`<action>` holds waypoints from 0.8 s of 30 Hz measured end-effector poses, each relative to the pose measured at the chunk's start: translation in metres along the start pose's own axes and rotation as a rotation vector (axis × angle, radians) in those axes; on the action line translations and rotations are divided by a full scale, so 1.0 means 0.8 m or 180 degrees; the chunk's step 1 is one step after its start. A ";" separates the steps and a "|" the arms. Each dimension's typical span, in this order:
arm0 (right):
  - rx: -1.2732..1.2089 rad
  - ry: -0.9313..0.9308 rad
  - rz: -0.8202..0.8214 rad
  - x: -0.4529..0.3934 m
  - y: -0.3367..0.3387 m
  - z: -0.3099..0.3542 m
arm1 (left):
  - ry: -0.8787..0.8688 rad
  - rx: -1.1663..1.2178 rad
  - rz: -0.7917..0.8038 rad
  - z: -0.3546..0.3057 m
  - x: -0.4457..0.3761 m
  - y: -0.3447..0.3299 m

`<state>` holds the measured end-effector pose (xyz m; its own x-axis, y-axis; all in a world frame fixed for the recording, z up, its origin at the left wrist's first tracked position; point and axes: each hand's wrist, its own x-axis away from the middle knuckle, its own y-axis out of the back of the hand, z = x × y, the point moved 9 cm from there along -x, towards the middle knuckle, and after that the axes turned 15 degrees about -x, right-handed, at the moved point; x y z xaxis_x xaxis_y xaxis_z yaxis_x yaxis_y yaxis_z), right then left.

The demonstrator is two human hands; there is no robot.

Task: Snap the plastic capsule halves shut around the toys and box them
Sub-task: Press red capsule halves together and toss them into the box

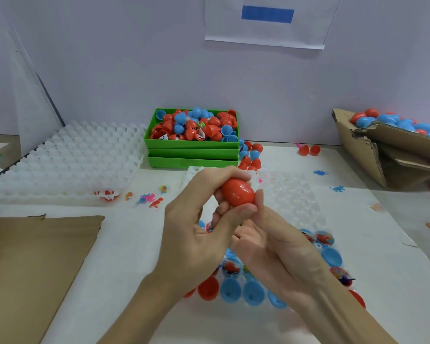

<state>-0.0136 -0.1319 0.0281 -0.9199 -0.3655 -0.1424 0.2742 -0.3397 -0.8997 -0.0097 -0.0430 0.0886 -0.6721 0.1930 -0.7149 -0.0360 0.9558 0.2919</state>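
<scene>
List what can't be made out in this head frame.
- Red capsule: contents hidden by its opaque shell; far side covered by left hand and right hand.
- Clear tray: middle cells hidden behind both hands.
- Cardboard box: cut off by the right edge.
- Wall sign: text cut off by the top edge.
- Loose toys: too small for detail.

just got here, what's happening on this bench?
A person is holding a red capsule in both hands above the table: the left hand wraps it from the left, the right hand pinches it from below. It looks closed. Under the hands, a clear tray holds open blue and red halves, some with toys in them. A green bin of loose halves sits behind, and a cardboard box of finished capsules is at far right.
</scene>
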 end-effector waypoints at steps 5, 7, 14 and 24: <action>0.0128 0.0085 0.0026 0.000 -0.002 0.005 | 0.0017 0.0011 0.0061 -0.002 0.000 -0.003; 0.0153 0.0120 0.0021 0.000 -0.001 0.006 | 0.0035 0.0038 0.0079 0.000 0.000 -0.002; 0.0605 0.0369 -0.0235 -0.004 0.012 0.017 | 0.0149 0.0116 0.0135 0.008 0.001 -0.008; -0.0176 -0.0085 -0.0121 -0.003 0.004 0.004 | -0.0007 -0.0266 0.0064 0.009 -0.002 -0.004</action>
<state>-0.0097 -0.1349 0.0271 -0.9213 -0.3765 -0.0971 0.2225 -0.3056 -0.9258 -0.0034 -0.0449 0.0841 -0.6717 0.2124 -0.7097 -0.0844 0.9298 0.3581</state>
